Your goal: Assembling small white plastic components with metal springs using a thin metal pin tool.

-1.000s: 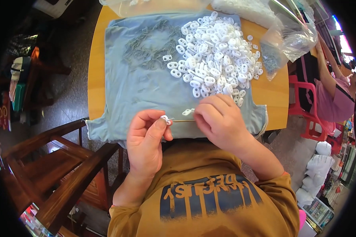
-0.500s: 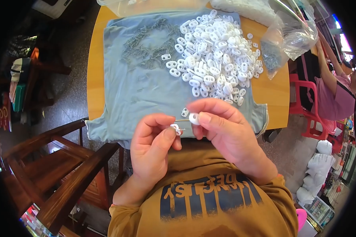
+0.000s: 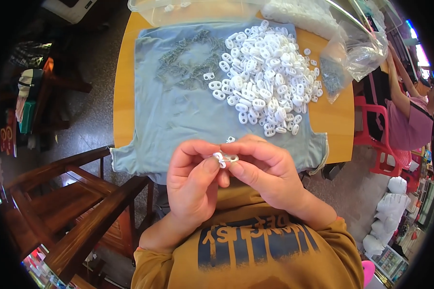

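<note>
Close to my body, my left hand [image 3: 190, 185] pinches a small white plastic cord-lock piece [image 3: 220, 158] between thumb and fingers. A short metal spring [image 3: 227, 160] sticks out of it toward the right. Against the spring's other end, my right hand [image 3: 270, 166] holds a white oval two-hole cord-lock shell [image 3: 234, 158] in a thumb-and-finger pinch. Fingertips partly cover both parts, so I cannot tell whether the spring sits inside the shell. Just beyond my fingers lies another small white piece [image 3: 230, 139] on the blue-grey cloth [image 3: 154, 115].
A big heap of white oval shells [image 3: 270, 72] covers the cloth's right side. Tangled springs [image 3: 188, 58] form a ring to its left, near a lone white piece [image 3: 208, 76]. Plastic bags [image 3: 357, 53] and a clear tub [image 3: 193, 14] border the table. Someone sits on a red chair [image 3: 378, 130].
My right hand has moved left and brought its oval shell up to the spring in my left hand. The gap between the hands has closed. The view has shifted slightly.
</note>
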Tool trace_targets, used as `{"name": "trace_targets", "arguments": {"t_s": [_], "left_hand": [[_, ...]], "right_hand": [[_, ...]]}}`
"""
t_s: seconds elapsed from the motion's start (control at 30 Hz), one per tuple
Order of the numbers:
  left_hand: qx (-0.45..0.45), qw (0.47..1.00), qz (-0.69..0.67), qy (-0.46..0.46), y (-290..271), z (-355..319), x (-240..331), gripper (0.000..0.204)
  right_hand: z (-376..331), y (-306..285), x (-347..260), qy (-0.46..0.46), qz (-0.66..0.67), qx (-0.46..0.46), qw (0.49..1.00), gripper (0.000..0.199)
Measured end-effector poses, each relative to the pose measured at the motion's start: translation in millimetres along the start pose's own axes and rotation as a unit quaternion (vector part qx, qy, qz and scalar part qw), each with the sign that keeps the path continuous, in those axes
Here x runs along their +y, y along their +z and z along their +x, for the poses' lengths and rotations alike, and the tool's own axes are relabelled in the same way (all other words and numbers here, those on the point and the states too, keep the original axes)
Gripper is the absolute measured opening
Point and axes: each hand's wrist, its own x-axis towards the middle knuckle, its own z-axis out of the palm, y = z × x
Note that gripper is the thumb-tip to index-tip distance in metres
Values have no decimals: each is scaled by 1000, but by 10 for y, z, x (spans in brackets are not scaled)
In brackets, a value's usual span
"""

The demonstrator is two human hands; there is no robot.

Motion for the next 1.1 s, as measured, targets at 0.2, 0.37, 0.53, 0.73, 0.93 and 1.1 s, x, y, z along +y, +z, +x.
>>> {"name": "trace_targets", "arguments": {"t_s": [0.2, 0.37, 0.53, 0.73, 0.93, 1.1], "left_hand": [[16, 1000, -10, -5, 4, 15, 17, 14], [-11, 1000, -14, -1, -12, 25, -7, 14], [-14, 1000, 11, -9, -12, 22, -17, 16], [-16, 1000, 20, -9, -59, 8, -23, 18], [-8, 1000, 11, -8, 11, 16, -41, 18], [-13, 1000, 23, -9, -54, 1, -48, 18]], "right_hand": [[14, -26, 22, -27, -101, 12, 994, 22], [11, 17, 17, 23, -10, 41, 999, 18], [35, -58, 8, 47, 96, 45, 993, 18], [14, -60, -23, 69, 103, 32, 992, 18], [4, -71, -19, 98, 132, 27, 986, 20], [-19, -84, -12, 88, 124, 28, 988, 21]]}}
